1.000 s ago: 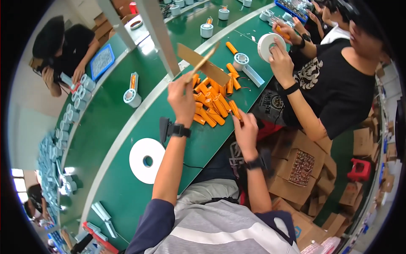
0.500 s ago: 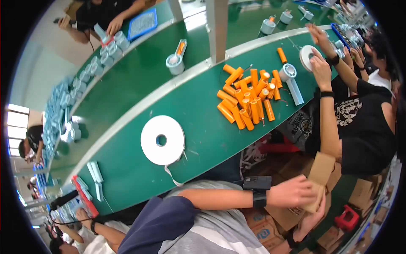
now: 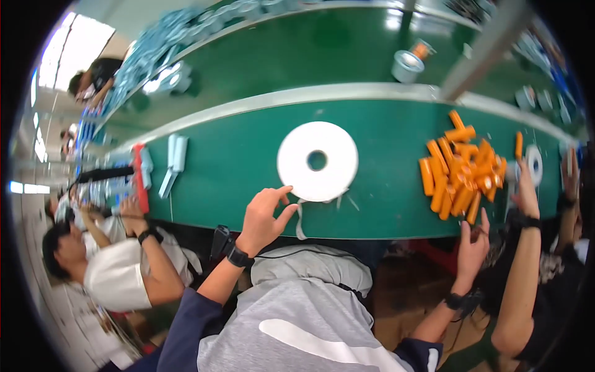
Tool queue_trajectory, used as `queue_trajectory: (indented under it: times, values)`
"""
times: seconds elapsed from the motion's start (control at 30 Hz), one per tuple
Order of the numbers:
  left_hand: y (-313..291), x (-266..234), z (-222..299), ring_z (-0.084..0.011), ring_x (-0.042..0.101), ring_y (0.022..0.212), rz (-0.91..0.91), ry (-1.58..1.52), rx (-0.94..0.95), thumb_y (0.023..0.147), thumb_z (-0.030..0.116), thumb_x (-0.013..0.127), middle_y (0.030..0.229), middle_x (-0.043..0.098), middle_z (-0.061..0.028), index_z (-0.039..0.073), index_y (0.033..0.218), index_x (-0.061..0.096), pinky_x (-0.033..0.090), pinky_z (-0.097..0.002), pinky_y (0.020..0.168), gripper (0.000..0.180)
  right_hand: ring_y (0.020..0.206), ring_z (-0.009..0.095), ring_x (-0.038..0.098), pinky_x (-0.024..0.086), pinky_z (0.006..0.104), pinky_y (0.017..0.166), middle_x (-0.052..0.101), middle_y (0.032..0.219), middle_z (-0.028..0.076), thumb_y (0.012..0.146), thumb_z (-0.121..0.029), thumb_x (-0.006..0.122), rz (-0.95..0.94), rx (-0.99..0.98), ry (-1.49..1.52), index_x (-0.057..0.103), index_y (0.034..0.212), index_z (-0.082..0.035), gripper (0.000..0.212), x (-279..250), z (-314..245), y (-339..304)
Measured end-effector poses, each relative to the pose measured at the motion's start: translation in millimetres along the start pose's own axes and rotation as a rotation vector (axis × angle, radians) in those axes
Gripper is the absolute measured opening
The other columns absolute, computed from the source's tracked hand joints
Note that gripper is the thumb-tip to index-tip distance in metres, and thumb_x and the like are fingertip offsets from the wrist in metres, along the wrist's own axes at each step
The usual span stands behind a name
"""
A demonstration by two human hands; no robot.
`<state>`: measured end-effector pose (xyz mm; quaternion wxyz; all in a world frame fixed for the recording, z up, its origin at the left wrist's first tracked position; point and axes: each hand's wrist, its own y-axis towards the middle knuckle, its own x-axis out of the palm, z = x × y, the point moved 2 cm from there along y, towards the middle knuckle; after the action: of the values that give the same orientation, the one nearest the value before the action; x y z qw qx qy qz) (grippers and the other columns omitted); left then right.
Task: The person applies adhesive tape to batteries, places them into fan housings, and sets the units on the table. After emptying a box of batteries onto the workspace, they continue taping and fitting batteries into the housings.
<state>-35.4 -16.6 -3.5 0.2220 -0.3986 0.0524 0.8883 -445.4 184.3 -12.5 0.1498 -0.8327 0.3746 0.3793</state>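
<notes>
While left hand point(image 3: 263, 220) is held unclenched at white roll point(image 3: 335, 162), right hand point(image 3: 472, 253) is placed near orange cylinders point(image 3: 460, 176), grip indeterminable.

Green worktop point(image 3: 235, 161), L side: few long lt-blue plastic pieces point(image 3: 180, 154) lie nr a narrow red plastic strip point(image 3: 141, 186). Co-worker in white tee point(image 3: 121, 270) just past worktop's near L edge. Far side: pale metal rail point(image 3: 279, 103), then glossy green belt point(image 3: 297, 59) w/ round lt-blue plastic cup point(image 3: 407, 68), upper R, nr slanted grey metal post point(image 3: 489, 53). Upper L: jumbled pale-blue plastic parts point(image 3: 155, 40), person in black point(image 3: 106, 71), bright window point(image 3: 74, 49).
</notes>
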Motion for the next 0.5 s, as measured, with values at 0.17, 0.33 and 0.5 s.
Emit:
queue_trajectory:
  times: [0.17,0.33,0.5]
  values:
    - [31.3,-29.6,-5.7,-0.0284,0.056,0.114,0.086,0.492,0.488,0.074,0.017,0.081,0.121,0.063,-0.0066,0.015,0.128,0.059,0.039,-0.0460,0.101,0.059,0.069,0.011,0.050,0.046,0.0280,0.065,0.054,0.077,0.002,0.090,-0.006,0.069,-0.165,-0.092,0.066,0.056,0.133,-0.003,0.046,11.7,37.7,56.0]
    - [66.9,-27.7,-3.6,-0.0292,0.049,0.123,-0.146,0.503,0.733,0.070,0.030,0.084,0.129,0.058,-0.0056,0.020,0.134,0.056,0.035,-0.0469,0.105,0.071,0.070,0.009,0.051,0.046,0.0265,0.065,0.053,0.075,0.002,0.088,-0.009,0.073,0.157,0.013,0.140,0.057,0.127,-0.001,0.043,31.7,45.9,29.4]
    - [75.0,-39.1,-27.0,-0.0301,0.051,0.118,-0.123,0.324,0.681,0.067,0.036,0.085,0.124,0.060,-0.0052,0.015,0.132,0.058,0.038,-0.0466,0.101,0.073,0.073,0.012,0.057,0.048,0.0274,0.068,0.060,0.080,0.007,0.087,-0.018,0.077,0.536,0.140,0.276,0.056,0.121,0.006,0.046,47.6,83.0,20.5]
